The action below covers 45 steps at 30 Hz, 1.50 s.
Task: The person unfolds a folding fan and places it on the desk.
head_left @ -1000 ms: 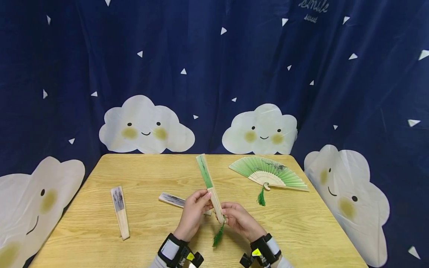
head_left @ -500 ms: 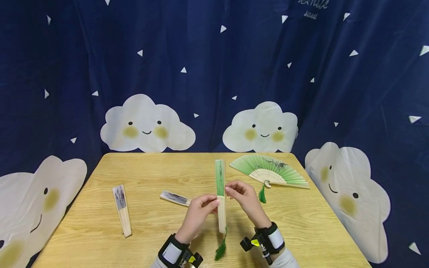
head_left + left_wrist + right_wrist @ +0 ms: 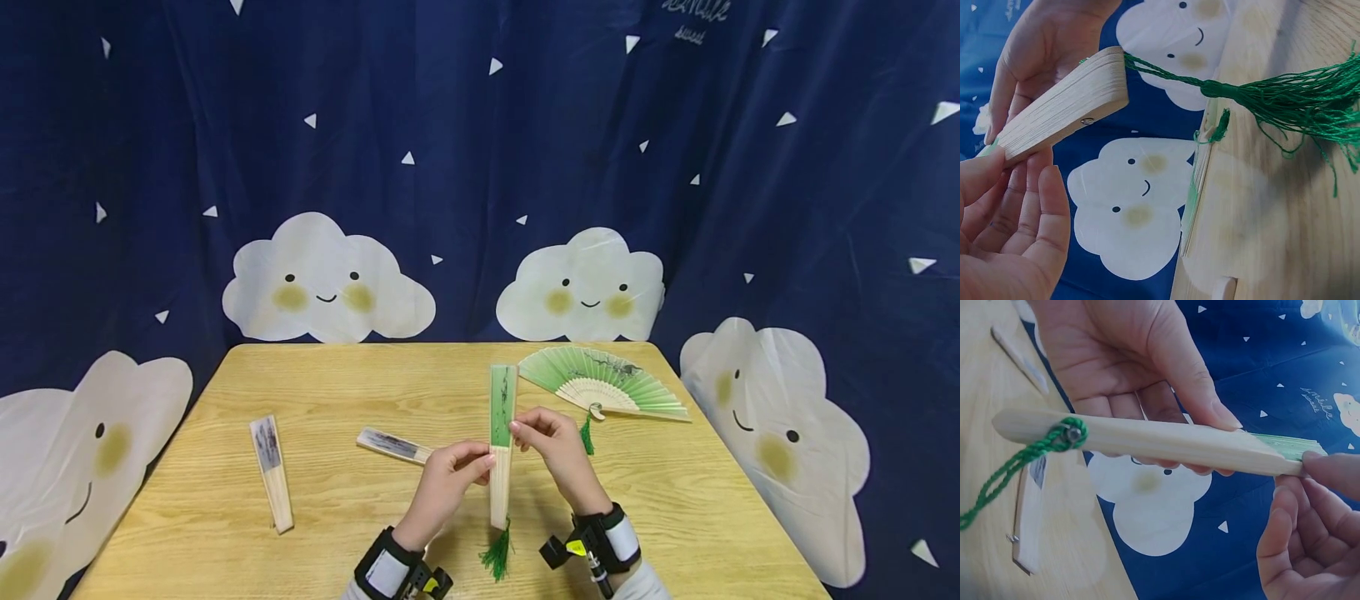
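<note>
A folded hand fan [image 3: 501, 467] with a green leaf panel and pale bamboo ribs stands nearly upright over the table. My left hand [image 3: 452, 483] holds it around mid-length, thumb on the ribs. On its other side, my right hand [image 3: 557, 454] pinches the edge by the green part. In the right wrist view, the right thumb and fingertips [image 3: 1335, 472] grip right where ribs meet leaf. A green tassel [image 3: 1219, 89] hangs from the rivet end. Behind, a spread green fan [image 3: 615, 387] with its own tassel lies on the table.
Two folded fans with grey-patterned leaves lie on the wooden table [image 3: 322, 383]: one fan [image 3: 271, 475] at the left, the other fan [image 3: 392, 444] behind my left hand, partly hidden by it. A dark blue curtain [image 3: 465, 167] with clouds hangs behind the table.
The held fan has swung from a leftward tilt to nearly upright and turned its green face toward me. My right hand has moved from the rivet end up to the leaf's edge.
</note>
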Available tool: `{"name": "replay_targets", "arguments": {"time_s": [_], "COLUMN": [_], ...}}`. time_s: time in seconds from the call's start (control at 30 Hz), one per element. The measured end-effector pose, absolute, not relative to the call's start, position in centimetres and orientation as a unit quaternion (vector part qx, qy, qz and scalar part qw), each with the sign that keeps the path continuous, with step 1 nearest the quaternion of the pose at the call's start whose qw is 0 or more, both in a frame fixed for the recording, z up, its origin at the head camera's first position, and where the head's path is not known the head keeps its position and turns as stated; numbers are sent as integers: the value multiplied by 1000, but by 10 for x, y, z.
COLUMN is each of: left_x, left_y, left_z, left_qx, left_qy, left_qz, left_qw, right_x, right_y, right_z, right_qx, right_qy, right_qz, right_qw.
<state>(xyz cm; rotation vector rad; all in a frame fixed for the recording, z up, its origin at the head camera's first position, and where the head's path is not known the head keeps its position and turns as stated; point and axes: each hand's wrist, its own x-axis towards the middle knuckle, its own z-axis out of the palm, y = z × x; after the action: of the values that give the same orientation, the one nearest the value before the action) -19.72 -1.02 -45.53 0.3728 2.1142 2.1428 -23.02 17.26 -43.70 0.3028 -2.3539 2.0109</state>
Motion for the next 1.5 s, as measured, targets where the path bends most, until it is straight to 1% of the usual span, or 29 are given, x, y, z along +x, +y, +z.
{"name": "replay_targets", "arguments": {"time_s": [0.27, 0.5, 0.73, 0.93, 1.13, 1.27, 1.5], "left_x": [-193, -190, -188, -184, -190, -196, -198], "left_y": [-9, -9, -8, -8, -11, -13, -16], "left_z": [-456, -454, -458, -452, -466, -475, -478], "left_qx": [124, 122, 114, 117, 109, 100, 91], "left_qy": [701, 707, 702, 686, 658, 653, 639], "left_qz": [701, 696, 703, 718, 744, 749, 761], "left_qw": [42, 35, 12, -12, -47, -55, -67], "right_x": [-228, -221, -227, -227, -227, -225, -223], "right_y": [171, 168, 177, 184, 194, 201, 214], "right_z": [-438, -434, -450, -450, -449, -449, -453], "right_qx": [57, 51, 25, 3, -28, -54, -66], "right_qy": [-732, -719, -682, -646, -603, -573, -550], "right_qz": [679, 693, 731, 763, 796, 817, 831], "right_qw": [4, 5, 28, 29, 27, 31, 43]}}
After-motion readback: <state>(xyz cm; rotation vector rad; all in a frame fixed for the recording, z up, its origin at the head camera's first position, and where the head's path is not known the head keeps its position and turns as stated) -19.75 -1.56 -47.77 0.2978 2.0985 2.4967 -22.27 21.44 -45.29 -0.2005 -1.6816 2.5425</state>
